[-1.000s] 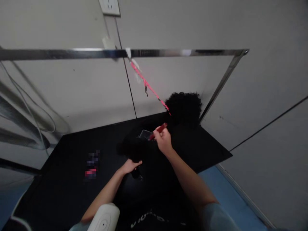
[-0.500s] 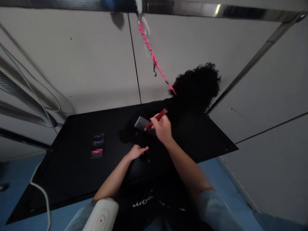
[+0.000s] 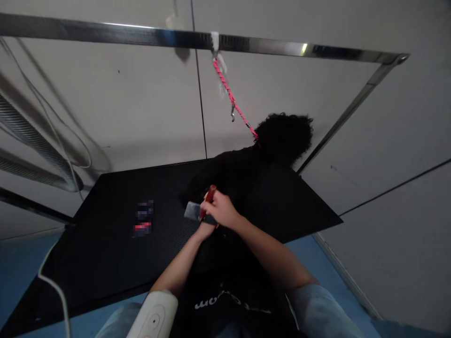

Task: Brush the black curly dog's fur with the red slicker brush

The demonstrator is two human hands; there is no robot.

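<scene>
And here's my right hand (image 3: 222, 209) swinging down and left, fingers wrapped round the red handle of the brush (image 3: 192, 211), its pale head now right over my left hand (image 3: 207, 231), so the brushing seems to have shifted toward the dog's rear end! Half a second ago my hands were clearly apart, brush farther up by the body; now they overlap in view, though I can't tell if they touch, or what my left fingers grip, hidden as they are. The dog (image 3: 239, 162) is on the table (image 3: 105, 263), head to the far right, pink leash (image 3: 239, 111) still running up to the bar (image 3: 148, 35)
</scene>
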